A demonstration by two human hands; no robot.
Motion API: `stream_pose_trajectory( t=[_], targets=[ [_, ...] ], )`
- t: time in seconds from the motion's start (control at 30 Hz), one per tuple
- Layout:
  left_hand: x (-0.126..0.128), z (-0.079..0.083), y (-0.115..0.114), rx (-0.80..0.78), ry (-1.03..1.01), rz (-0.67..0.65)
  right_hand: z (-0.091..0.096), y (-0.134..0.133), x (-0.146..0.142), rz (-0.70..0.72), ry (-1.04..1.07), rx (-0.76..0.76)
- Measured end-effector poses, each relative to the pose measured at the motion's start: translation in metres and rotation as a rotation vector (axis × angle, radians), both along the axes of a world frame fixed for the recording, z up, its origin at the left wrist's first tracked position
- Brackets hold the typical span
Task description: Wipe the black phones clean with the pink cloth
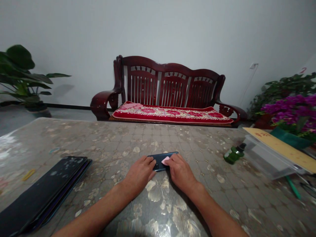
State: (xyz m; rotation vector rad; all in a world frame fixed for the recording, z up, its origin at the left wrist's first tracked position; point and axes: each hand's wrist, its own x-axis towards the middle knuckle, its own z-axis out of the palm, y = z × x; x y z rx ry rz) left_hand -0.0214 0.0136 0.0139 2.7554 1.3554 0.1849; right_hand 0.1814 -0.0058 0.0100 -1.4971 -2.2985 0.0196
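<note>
A dark blue smartphone (160,165) lies back side up on the patterned tablecloth (118,144), its camera end toward the left. My left hand (141,169) grips that left end, fingers over the edge. Pinched in the fingers of my right hand (179,169) is a small pink cloth (165,160), pressed against the phone's back near its right half. Part of the cloth is hidden under the fingers.
A black folder-like case (46,191) lies at the left, near a yellow band (28,174). To the right stand a green bottle (234,153), a clear plastic box (264,158) with a yellow board (281,148) on top, and purple flowers (293,110). A wooden bench (170,89) is behind the table.
</note>
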Motion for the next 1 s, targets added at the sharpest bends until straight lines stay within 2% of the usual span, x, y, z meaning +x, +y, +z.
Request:
stream_pose_trajectory(
  t=[0.13, 0.2, 0.43, 0.67, 0.73, 0.9, 1.0],
  targets=[
    [0.000, 0.001, 0.000, 0.005, -0.017, 0.003, -0.002, 0.010, 0.016, -0.181, 0.001, 0.029],
    [0.000, 0.000, 0.001, 0.002, -0.027, 0.004, -0.003, 0.010, 0.018, -0.217, -0.001, 0.040],
    [-0.003, 0.001, 0.002, 0.016, -0.037, 0.013, -0.004, -0.005, -0.003, -0.016, 0.014, 0.018],
    [-0.002, 0.003, 0.004, 0.021, -0.003, 0.028, -0.006, 0.007, 0.018, -0.216, 0.010, 0.054],
    [-0.002, 0.002, 0.005, 0.028, -0.011, 0.032, -0.007, 0.003, 0.012, -0.180, 0.024, 0.059],
    [-0.005, -0.003, 0.008, 0.061, -0.051, 0.040, -0.006, -0.007, -0.009, 0.026, 0.007, 0.031],
    [-0.008, -0.006, 0.011, 0.074, -0.088, 0.024, -0.007, 0.000, -0.003, -0.016, 0.022, 0.047]
  ],
)
